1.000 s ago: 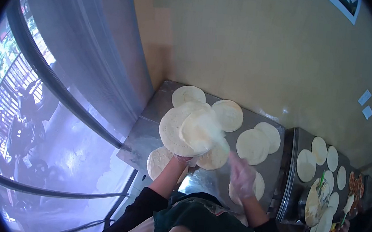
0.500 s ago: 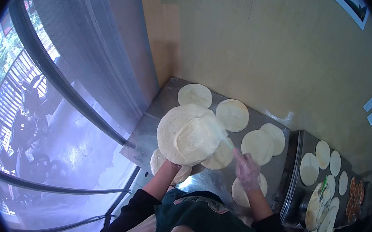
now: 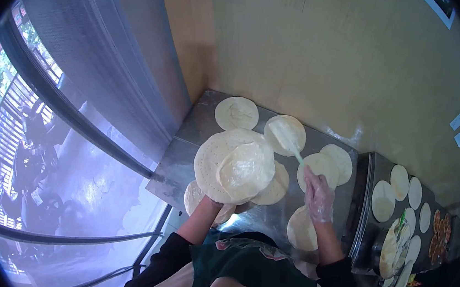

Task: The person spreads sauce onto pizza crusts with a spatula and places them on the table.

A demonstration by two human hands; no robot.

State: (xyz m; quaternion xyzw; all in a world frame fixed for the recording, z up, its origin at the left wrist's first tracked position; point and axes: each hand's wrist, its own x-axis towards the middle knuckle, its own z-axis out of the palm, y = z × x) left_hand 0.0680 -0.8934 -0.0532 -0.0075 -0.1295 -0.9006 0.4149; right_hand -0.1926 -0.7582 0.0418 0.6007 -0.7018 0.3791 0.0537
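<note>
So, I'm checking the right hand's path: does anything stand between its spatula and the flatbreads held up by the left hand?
Nothing visible does. The right hand holds the spatula over a flatbread near the wall, and the way across to the held flatbreads looks open. Whether it touches the one below, I can't tell.

rt grip (image 3: 319, 195) w/ tool (image 3: 296, 152) | off held bread (image 3: 246, 173) | over far bread (image 3: 298, 127)

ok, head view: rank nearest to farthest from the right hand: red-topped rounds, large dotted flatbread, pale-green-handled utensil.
1. Pale-green-handled utensil: gripped in the right hand.
2. Large dotted flatbread: to that hand's left, held up.
3. Red-topped rounds: far right.
</note>
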